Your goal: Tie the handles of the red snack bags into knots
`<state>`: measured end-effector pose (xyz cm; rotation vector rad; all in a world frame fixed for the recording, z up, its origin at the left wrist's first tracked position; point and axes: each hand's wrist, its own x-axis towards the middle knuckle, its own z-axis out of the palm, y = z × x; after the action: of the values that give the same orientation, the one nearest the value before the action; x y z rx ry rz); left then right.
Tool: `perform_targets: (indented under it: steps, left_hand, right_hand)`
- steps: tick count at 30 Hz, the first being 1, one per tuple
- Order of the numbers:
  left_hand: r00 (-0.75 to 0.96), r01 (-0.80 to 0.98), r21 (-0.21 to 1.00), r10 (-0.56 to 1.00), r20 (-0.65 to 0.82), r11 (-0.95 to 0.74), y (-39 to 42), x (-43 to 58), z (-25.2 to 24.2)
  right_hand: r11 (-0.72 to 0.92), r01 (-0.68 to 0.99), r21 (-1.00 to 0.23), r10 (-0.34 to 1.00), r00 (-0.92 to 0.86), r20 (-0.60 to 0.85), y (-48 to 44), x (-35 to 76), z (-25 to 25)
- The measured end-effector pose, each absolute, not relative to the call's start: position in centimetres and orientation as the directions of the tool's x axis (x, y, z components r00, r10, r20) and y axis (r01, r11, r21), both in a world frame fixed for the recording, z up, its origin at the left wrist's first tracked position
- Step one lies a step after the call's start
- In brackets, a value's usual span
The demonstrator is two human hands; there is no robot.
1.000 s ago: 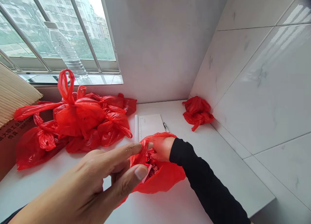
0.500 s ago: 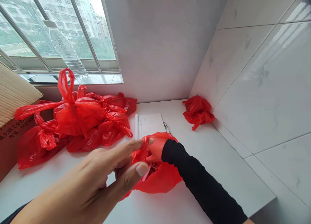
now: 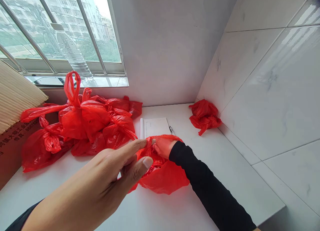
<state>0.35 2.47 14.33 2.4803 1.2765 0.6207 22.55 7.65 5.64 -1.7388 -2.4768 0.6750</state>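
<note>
In the middle of the counter lies a red plastic bag (image 3: 165, 182) with its mouth spread. My left hand (image 3: 112, 171) grips the bag's near-left rim, the index finger hooked at the film and the thumb held apart from it. Past the rim, my right hand (image 3: 163, 147) reaches inside the bag under thin red film; its fingers are hidden, so I cannot tell what they hold. Red printed packaging (image 3: 157, 161) shows inside the opening, just below my right hand.
Several knotted red bags (image 3: 85, 119) are piled at the left beside a cardboard box (image 3: 20, 131). Behind my hands lie an open notebook (image 3: 156, 126) and a pen (image 3: 171, 130). A crumpled red bag (image 3: 205, 116) sits in the right corner. A water bottle (image 3: 72, 54) leans by the barred window.
My right hand has shifted slightly up and right inside the bag. Dark red contents and a pink strip showed in the opening before; now red printed packaging shows there. The view has shifted slightly.
</note>
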Motion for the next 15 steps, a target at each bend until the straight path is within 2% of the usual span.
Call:
perform_targets:
  steps: [5,10,12,15]
  left_hand:
    - [0.507,0.726,0.395,0.826,0.246,-0.563,2.7,0.5,14.5]
    - [0.504,0.722,0.385,0.819,0.276,-0.574,2.7,0.2,14.3]
    - [0.498,0.718,0.392,0.818,0.287,-0.574,2.6,0.1,14.2]
    - [0.501,0.72,0.407,0.827,0.254,-0.562,2.5,-0.2,14.0]
  right_hand:
    - [0.307,0.904,-0.297,0.922,-0.36,-0.143,6.2,22.1,7.4]
    - [0.47,0.801,-0.371,0.767,-0.579,-0.276,5.8,21.5,6.9]
    - [0.478,0.787,-0.389,0.731,-0.602,-0.32,5.9,21.2,6.1]
    - [0.456,0.791,-0.409,0.747,-0.59,-0.307,6.0,20.7,5.4]
